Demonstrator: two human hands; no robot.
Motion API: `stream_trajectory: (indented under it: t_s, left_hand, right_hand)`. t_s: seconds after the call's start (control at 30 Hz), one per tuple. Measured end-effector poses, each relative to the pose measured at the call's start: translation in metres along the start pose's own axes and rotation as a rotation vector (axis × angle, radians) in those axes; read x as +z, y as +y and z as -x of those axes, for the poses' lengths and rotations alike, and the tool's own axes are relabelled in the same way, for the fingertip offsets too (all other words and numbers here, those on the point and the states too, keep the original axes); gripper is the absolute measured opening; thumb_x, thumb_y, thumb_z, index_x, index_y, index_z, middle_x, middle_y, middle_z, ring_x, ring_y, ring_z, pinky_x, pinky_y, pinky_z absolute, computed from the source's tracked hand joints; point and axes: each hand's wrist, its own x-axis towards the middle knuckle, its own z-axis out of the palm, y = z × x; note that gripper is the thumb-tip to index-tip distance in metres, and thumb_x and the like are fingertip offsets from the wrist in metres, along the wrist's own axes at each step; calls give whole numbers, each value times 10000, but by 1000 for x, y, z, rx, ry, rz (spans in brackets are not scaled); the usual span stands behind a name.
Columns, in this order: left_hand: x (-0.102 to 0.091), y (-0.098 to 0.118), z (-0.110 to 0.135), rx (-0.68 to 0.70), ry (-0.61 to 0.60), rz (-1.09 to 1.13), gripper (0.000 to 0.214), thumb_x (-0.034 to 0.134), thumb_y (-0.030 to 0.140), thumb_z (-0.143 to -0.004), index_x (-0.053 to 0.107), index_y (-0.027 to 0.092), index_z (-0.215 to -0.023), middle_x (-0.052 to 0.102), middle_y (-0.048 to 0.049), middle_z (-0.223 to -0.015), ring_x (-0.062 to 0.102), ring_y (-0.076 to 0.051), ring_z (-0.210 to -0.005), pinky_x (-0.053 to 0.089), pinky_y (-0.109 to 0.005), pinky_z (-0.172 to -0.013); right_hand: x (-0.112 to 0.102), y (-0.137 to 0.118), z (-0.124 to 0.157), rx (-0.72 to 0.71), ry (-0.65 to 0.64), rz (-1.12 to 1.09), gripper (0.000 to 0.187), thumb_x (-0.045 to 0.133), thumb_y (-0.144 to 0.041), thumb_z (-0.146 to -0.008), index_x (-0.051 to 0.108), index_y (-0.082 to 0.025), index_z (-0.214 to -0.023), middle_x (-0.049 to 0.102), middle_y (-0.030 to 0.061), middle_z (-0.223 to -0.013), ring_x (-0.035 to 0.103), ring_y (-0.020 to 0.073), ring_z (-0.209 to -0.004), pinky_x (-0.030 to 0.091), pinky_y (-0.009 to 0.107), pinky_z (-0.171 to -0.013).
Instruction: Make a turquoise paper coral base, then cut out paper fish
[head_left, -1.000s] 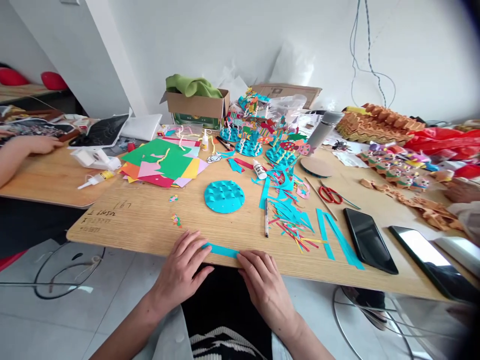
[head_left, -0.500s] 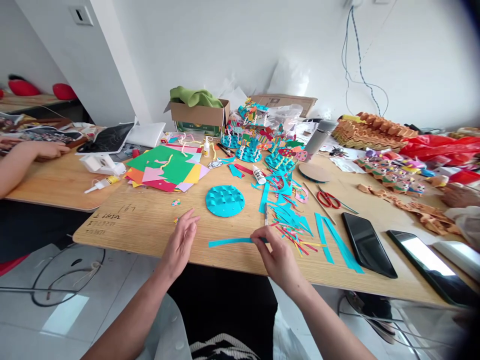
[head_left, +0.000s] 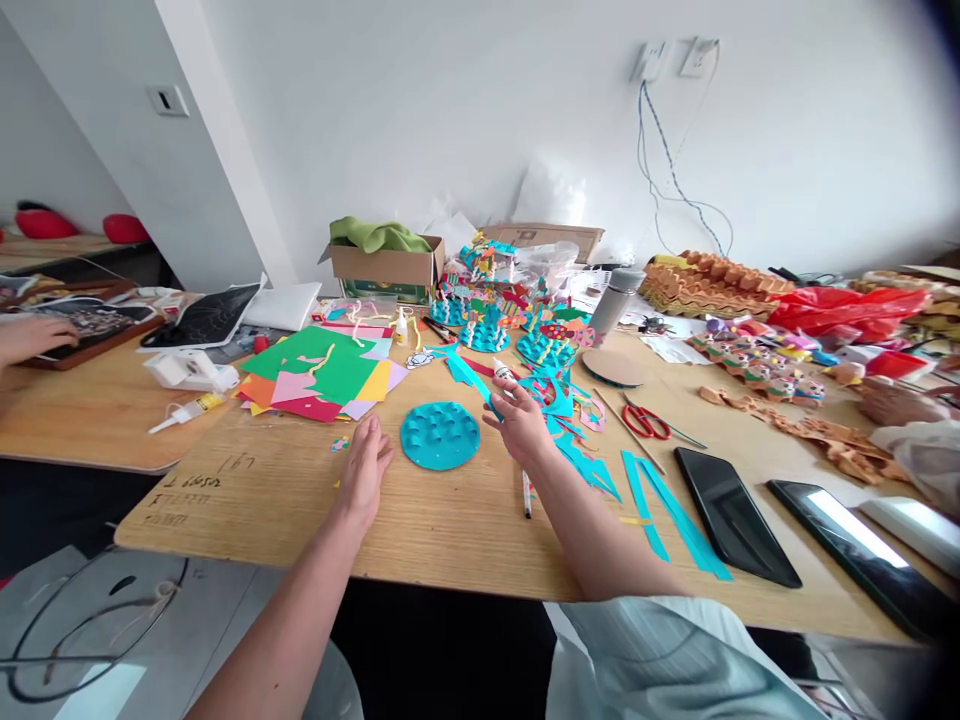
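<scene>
The person's right hand is raised off the table, its fingers closed narrowly on the end of a teal paper strip that slants away toward the far left. A small white glue bottle stands right at the fingertips, though from here I can't be sure it is held too. The left hand hangs open and empty, just left of a teal dimpled paper disc on the wooden table.
</scene>
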Motion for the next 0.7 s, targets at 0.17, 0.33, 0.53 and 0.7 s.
stream_trajectory:
  t_s: [0.17,0.33,0.53,0.7]
  left_hand:
    - [9,2,-7,-3,5,42,541,419,592,-916,417,326,-1387,315,-76,-1582,427,-269,-1382,458,-445,-1056]
    - [14,4,-16,-18,28,67,516,440,569,-915,452,308,-1361,330,-89,-1573,452,-266,-1361,456,-435,-1054]
    - [15,7,-24,-2,41,50,542,443,582,-907,481,261,-1342,364,-119,-1549,465,-284,-1344,467,-440,-1031]
    - [12,9,-21,114,98,29,520,491,585,-891,540,246,-1282,440,-100,-1499,427,-247,-1365,407,-386,-1078]
  right_hand:
    - [-2,10,-1,25,7,-33,534,767,-407,-569,569,-243,-1037,565,-45,-761,599,162,-762,490,323,-702]
    - [1,5,7,55,-32,-35,527,768,-412,-569,569,-244,-1028,561,-42,-758,597,170,-761,509,352,-703]
    - [-4,3,18,75,-77,-35,556,789,-424,-553,571,-233,-1027,561,-45,-735,585,159,-737,503,348,-707]
    - [-5,-6,18,-61,-104,158,490,760,-429,-615,588,-184,-1003,556,-43,-678,498,122,-625,387,272,-587]
